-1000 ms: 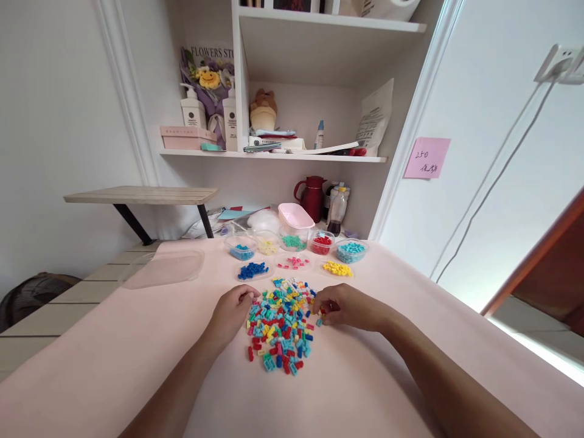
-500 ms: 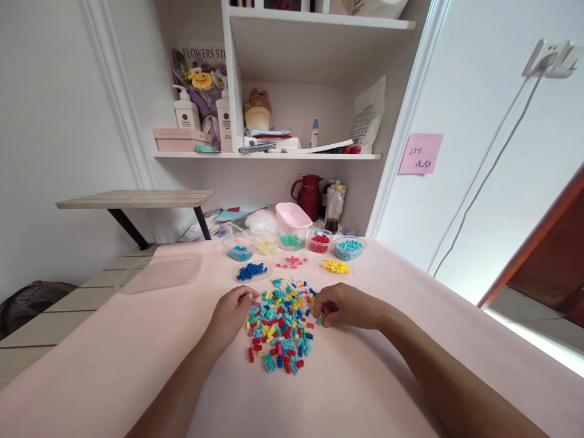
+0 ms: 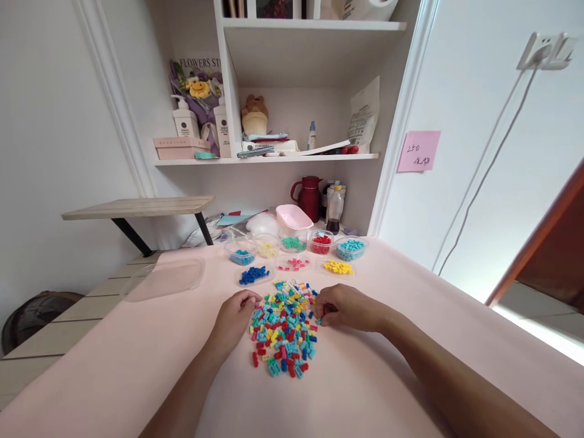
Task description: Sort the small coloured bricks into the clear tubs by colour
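Observation:
A loose pile of small colourful toy building bricks (image 3: 283, 331) lies on the pink table cover, red, yellow, blue, green and light blue mixed. At its left edge rests my left hand (image 3: 237, 313), closed with curled fingers by the bricks; what they hold, if anything, is hidden. My right hand (image 3: 342, 305) is closed at the pile's right edge, thumb and fingers bent down to the bricks. A light blue brick shows by its fingertips, but I cannot tell whether it is gripped.
Beyond the pile stand clear containers of sorted bricks: dark blue (image 3: 254, 275), pink (image 3: 294, 264), yellow (image 3: 337, 267), red (image 3: 322, 244), green (image 3: 292, 244) and light blue (image 3: 351, 248). A clear lid (image 3: 166, 281) lies left. Behind are a pink basin (image 3: 294, 217) and a red jug (image 3: 311, 199).
The camera view has shifted and tilted slightly. Both hands stay at the sides of the pile, closed as before, with barely any movement.

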Action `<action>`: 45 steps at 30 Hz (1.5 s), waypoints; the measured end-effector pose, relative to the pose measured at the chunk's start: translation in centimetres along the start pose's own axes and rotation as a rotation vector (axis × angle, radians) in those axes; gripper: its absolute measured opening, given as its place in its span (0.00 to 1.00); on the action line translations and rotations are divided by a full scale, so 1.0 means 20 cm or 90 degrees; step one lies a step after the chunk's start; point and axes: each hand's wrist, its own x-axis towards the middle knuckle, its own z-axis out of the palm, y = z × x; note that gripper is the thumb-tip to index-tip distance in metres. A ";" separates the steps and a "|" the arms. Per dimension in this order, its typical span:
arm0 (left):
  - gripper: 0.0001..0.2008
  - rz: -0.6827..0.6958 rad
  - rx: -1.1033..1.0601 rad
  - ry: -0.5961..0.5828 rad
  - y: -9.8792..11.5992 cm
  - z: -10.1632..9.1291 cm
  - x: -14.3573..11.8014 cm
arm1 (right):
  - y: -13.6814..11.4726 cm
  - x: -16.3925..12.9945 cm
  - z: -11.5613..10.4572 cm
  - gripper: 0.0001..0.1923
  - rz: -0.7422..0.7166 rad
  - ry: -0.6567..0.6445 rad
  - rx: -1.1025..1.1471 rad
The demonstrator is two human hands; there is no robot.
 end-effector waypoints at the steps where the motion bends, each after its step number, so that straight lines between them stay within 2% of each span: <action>1: 0.14 0.000 0.000 -0.001 0.00 0.00 0.00 | 0.00 0.00 0.00 0.05 -0.001 -0.001 -0.003; 12: 0.14 0.003 -0.009 0.005 0.02 -0.01 0.00 | 0.01 0.01 0.00 0.05 0.000 0.012 0.022; 15: 0.14 0.006 -0.020 0.010 0.03 -0.02 0.00 | 0.03 0.01 -0.01 0.06 0.003 0.001 0.129; 18: 0.14 -0.005 -0.030 0.005 0.01 -0.03 0.01 | 0.09 0.01 -0.07 0.08 0.054 0.020 0.280; 21: 0.14 -0.002 -0.035 0.003 -0.02 -0.02 0.03 | 0.20 0.00 -0.21 0.09 0.108 0.124 0.322; 25: 0.14 -0.004 -0.010 0.002 -0.07 -0.02 0.06 | 0.37 0.01 -0.46 0.07 0.182 0.293 0.291; 28: 0.14 0.002 -0.007 0.008 -0.09 -0.01 0.07 | 0.51 0.05 -0.59 0.07 0.259 0.425 0.267; 31: 0.14 0.001 -0.020 0.009 -0.10 -0.01 0.07 | 0.62 0.11 -0.62 0.07 0.323 0.519 0.255; 34: 0.14 -0.018 -0.037 0.003 -0.11 -0.01 0.08 | 0.69 0.15 -0.58 0.10 0.344 0.560 0.277; 38: 0.14 -0.027 -0.017 0.000 -0.09 -0.01 0.07 | 0.67 0.17 -0.55 0.16 0.319 0.585 0.336; 41: 0.15 -0.031 0.010 -0.004 -0.06 -0.01 0.05 | 0.57 0.17 -0.51 0.18 0.275 0.577 0.384; 43: 0.16 -0.047 0.006 -0.019 -0.03 -0.01 0.03 | 0.47 0.17 -0.46 0.19 0.228 0.524 0.417; 45: 0.16 -0.054 0.015 -0.019 0.01 -0.02 0.02 | 0.34 0.16 -0.37 0.19 0.147 0.362 0.438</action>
